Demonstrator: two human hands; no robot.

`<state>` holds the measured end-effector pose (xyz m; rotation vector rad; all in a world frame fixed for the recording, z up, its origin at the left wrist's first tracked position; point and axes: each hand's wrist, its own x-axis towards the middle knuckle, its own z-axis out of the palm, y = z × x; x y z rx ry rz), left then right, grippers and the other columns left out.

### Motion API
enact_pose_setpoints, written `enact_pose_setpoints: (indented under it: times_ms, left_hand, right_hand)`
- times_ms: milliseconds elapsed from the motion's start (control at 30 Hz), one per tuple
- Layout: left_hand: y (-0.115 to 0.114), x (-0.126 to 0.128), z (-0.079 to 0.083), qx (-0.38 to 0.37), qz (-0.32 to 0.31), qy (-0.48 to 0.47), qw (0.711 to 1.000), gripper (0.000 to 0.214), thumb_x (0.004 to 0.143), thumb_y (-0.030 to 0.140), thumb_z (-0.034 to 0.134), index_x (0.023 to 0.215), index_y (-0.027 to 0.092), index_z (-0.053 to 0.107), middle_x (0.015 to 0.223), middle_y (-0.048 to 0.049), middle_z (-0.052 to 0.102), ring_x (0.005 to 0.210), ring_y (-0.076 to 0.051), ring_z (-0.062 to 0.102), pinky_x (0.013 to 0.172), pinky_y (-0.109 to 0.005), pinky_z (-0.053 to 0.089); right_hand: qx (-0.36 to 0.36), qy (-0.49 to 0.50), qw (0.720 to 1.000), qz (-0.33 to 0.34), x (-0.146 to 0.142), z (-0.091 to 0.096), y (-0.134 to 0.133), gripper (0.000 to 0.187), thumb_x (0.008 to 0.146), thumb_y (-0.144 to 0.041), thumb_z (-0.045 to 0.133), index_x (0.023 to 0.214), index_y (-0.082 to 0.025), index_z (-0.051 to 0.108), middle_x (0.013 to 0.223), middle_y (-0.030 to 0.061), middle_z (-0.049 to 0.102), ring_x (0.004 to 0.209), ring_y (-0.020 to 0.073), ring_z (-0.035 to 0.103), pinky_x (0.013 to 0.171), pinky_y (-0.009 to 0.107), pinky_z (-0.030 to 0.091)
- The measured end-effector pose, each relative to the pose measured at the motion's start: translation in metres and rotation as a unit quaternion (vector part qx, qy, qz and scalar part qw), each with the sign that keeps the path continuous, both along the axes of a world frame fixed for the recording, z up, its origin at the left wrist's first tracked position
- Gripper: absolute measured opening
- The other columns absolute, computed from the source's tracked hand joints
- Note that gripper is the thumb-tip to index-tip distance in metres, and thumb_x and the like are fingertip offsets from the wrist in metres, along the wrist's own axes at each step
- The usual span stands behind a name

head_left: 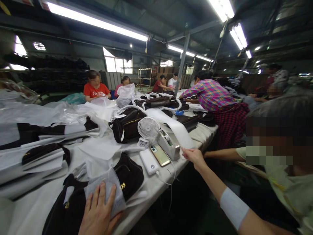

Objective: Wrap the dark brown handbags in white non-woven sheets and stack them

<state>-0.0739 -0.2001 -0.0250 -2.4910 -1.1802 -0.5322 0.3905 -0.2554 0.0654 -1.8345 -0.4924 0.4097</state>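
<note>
Pale worktable (206, 133), blurred lettering (94, 94) on red shirt (105, 88), left hand (99, 205), grip splayed on white sheet (110, 178), right hand (195, 157), grip unclear.

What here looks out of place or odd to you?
I see no spill or damage. A little odd: a white cable dangles over the edge of the table, where it might snag, and a phone and small fan sit among dark bags, perhaps personal things.
</note>
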Motion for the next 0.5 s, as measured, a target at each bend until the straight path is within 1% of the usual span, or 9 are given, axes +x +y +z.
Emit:
enact_pose_setpoints:
  times_ms: [100,200,300,400,500]
  left_hand:
    - [0.0,0.0,-0.001,0.002,-0.001,0.0,1.0,0.069,0.078,0.053,0.061,0.137,0.02,0.052,0.145,-0.0241,0.043,0.135,-0.041,0.038,0.106,-0.057,0.034]
    - [0.0,0.0,-0.003,0.004,-0.001,0.0,1.0,0.068,0.079,0.053,0.06,0.137,0.02,0.052,0.146,-0.0239,0.042,0.135,-0.042,0.038,0.106,-0.058,0.034]
    - [0.001,-0.002,-0.004,0.007,-0.011,-0.003,1.0,0.068,0.079,0.053,0.059,0.137,0.019,0.052,0.147,-0.0256,0.04,0.134,-0.043,0.039,0.105,-0.059,0.035]
    - [0.001,-0.003,-0.003,0.001,-0.018,-0.002,1.0,0.068,0.081,0.052,0.059,0.14,0.019,0.049,0.148,-0.0257,0.037,0.135,-0.043,0.038,0.106,-0.059,0.033]
    - [-0.002,-0.002,0.005,-0.005,-0.011,0.003,1.0,0.069,0.082,0.053,0.059,0.141,0.019,0.047,0.148,-0.0261,0.037,0.135,-0.043,0.037,0.107,-0.059,0.033]
  right_hand:
    - [0.011,0.034,0.999,-0.005,-0.007,-0.018,-0.008,0.03,0.067,-0.039,0.079,0.067,-0.012,0.064,0.058,0.0081,0.065,0.05,0.0158,0.061,0.049,0.026,0.052]
    - [0.017,0.031,0.999,-0.018,-0.009,-0.036,-0.009,0.031,0.067,-0.039,0.079,0.078,-0.011,0.069,0.056,0.005,0.064,0.045,0.0132,0.057,0.046,0.024,0.049]
    - [0.011,0.0,0.999,-0.031,-0.006,-0.05,-0.004,0.038,0.067,-0.043,0.076,0.084,-0.009,0.072,0.057,0.0042,0.065,0.045,0.0141,0.058,0.046,0.025,0.048]
    - [-0.011,-0.047,0.998,-0.05,-0.003,-0.054,0.003,0.038,0.07,-0.044,0.07,0.083,-0.009,0.075,0.058,0.0059,0.067,0.051,0.0182,0.062,0.051,0.027,0.049]
    - [-0.043,-0.09,0.993,-0.056,-0.001,-0.051,0.004,0.033,0.072,-0.041,0.066,0.081,-0.011,0.076,0.06,0.0076,0.068,0.057,0.0226,0.065,0.059,0.031,0.051]
